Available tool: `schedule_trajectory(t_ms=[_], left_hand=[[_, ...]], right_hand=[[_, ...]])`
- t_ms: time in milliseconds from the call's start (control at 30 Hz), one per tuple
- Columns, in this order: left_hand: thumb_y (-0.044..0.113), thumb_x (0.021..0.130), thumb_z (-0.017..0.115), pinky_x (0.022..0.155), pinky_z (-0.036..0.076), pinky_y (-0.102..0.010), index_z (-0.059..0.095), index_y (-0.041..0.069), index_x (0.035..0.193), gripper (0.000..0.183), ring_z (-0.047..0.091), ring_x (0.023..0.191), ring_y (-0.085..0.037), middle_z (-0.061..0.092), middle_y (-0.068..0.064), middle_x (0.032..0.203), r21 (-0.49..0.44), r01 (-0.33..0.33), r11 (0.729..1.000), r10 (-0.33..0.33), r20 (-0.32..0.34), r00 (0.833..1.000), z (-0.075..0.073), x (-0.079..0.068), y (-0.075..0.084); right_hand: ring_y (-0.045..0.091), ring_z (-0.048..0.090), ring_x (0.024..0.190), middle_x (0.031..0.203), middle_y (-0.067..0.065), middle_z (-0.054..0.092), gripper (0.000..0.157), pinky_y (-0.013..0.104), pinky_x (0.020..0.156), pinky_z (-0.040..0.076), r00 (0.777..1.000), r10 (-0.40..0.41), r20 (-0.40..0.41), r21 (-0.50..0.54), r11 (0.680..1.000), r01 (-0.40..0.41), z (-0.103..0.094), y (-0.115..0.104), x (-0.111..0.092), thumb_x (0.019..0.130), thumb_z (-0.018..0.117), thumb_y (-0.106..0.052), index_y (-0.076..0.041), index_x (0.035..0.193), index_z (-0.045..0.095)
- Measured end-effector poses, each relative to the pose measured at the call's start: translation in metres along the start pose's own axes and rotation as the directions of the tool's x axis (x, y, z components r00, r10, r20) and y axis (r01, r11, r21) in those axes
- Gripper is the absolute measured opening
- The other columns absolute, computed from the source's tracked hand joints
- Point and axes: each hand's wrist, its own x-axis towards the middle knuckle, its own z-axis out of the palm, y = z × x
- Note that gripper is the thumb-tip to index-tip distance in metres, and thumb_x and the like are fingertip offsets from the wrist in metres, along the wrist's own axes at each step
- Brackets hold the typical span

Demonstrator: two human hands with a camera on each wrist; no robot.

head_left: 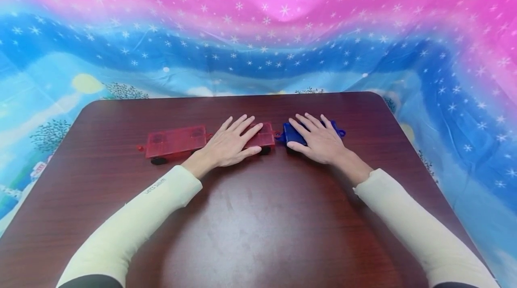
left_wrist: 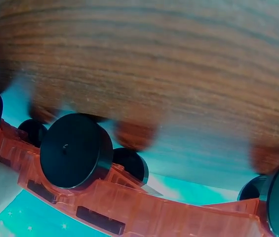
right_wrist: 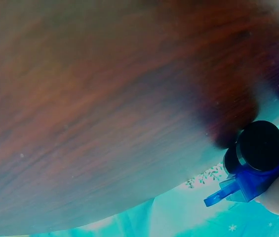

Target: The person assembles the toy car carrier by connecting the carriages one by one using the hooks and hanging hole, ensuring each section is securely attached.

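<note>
A red wagon (head_left: 175, 141) stands beside the left hand (head_left: 232, 145), cloth (head_left: 194, 45) beyond. Left and right hand (head_left: 320, 141) lie spread, gripping nothing, over a translucent red car (head_left: 266, 134) and blue car (head_left: 293, 135).

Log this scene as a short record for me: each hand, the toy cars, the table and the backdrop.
Left hand: laid over the middle red car
Right hand: laid over the blue car
Outer red car: leftmost, no hand on it
Car order, left to right: red, red, blue
Table: dark reddish-brown
Backdrop: pink and blue, white snowflakes
</note>
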Motion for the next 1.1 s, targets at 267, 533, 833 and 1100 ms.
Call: schedule_trajectory(t_ms=[267,533,833,1100], left_hand=[[0.069,0.100,0.036,0.123,0.000,-0.049,0.021,0.027,0.164,0.078,0.004,0.156,-0.026,0.016,-0.006,0.169,-0.005,0.002,1.000,-0.002,0.018,1.000,-0.0007,0.0014,-0.0013],[0.072,0.100,0.030,0.123,0.000,-0.049,0.021,0.027,0.164,0.079,0.004,0.156,-0.028,0.020,-0.007,0.168,0.030,-0.015,0.999,0.014,0.042,0.999,-0.0007,0.0040,-0.0003],[0.072,0.100,0.029,0.123,0.000,-0.050,0.021,0.027,0.164,0.078,0.005,0.156,-0.028,0.020,-0.007,0.168,0.054,-0.022,0.998,0.020,0.049,0.999,-0.0030,0.0042,-0.0001],[0.075,0.098,0.028,0.123,0.001,-0.053,0.022,0.028,0.163,0.080,0.005,0.156,-0.028,0.020,-0.006,0.168,0.051,0.017,0.999,-0.019,0.035,0.999,-0.0063,0.0044,-0.0007]], right_hand=[[0.032,0.011,0.155,0.168,0.007,0.019,0.089,0.060,0.120,0.004,1.000,0.015,0.006,0.016,1.000,-0.015,-0.0015,-0.0025,-0.0017,0.095,0.026,-0.080,-0.025,0.164,0.018],[0.031,0.009,0.155,0.169,0.008,0.018,0.088,0.060,0.121,0.002,1.000,0.021,0.021,0.005,1.000,-0.022,-0.0032,-0.0032,-0.0035,0.096,0.027,-0.078,-0.024,0.164,0.017],[0.030,0.009,0.155,0.169,0.007,0.018,0.089,0.060,0.120,0.003,1.000,0.015,0.008,0.005,1.000,-0.015,-0.0038,-0.0027,-0.0026,0.095,0.026,-0.080,-0.025,0.164,0.019],[0.030,0.007,0.156,0.169,0.007,0.017,0.090,0.060,0.121,0.002,1.000,0.016,0.008,0.009,1.000,-0.016,-0.0060,-0.0028,-0.0007,0.094,0.025,-0.081,-0.026,0.164,0.017]])
